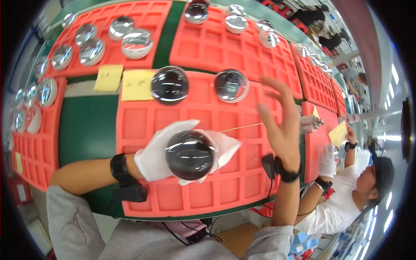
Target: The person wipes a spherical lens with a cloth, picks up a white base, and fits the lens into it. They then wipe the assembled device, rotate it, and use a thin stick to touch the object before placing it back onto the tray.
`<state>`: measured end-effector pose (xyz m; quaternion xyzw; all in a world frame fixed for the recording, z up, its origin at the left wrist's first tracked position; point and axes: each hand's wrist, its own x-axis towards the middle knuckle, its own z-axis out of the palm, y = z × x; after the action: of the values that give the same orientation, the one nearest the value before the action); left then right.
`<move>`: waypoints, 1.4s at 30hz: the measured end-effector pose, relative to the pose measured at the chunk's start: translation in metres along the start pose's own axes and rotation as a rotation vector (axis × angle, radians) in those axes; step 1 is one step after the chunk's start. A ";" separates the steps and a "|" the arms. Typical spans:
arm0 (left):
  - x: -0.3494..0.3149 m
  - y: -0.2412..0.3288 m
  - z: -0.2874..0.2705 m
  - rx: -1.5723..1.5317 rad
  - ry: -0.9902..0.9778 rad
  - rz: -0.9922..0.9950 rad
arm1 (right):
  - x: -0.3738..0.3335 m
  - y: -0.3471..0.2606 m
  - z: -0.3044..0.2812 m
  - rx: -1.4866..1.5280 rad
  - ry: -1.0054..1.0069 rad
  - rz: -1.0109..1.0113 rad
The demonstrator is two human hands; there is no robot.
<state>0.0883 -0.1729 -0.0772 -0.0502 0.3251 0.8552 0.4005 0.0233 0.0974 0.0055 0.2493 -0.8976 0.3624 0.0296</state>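
Note:
My left hand (pixel 152 151), in a white glove, is closed around a dark, shiny glass lens (pixel 190 156) with a domed top. A folded white cloth (pixel 224 149) sits against the lens on its right side. To the right, my bare right hand (pixel 284 125) hovers over the red tray with its fingers apart and slightly smeared by motion. A thin wooden stick (pixel 240 127) runs between the cloth and that hand; I cannot tell whether it touches either. Beyond my hands, a black domed lens (pixel 170 85) and a clearer one (pixel 231 86) rest on the tray.
The red gridded tray (pixel 169 197) lies on a green table (pixel 86 130). More red trays with several glass lenses (pixel 137 43) stand behind and left. Yellow notes (pixel 138 85) lie near the black lens. A metal-topped bottle (pixel 310 124) and a co-worker (pixel 342 190) are at right.

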 end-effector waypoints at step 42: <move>-0.003 0.022 0.021 0.146 -0.048 -0.171 | 0.032 0.060 0.043 0.259 0.038 0.070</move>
<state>0.0778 -0.1729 -0.0484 -0.0280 0.3711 0.7930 0.4823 -0.0270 0.0920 -0.0567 0.2127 -0.8506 0.4808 0.0017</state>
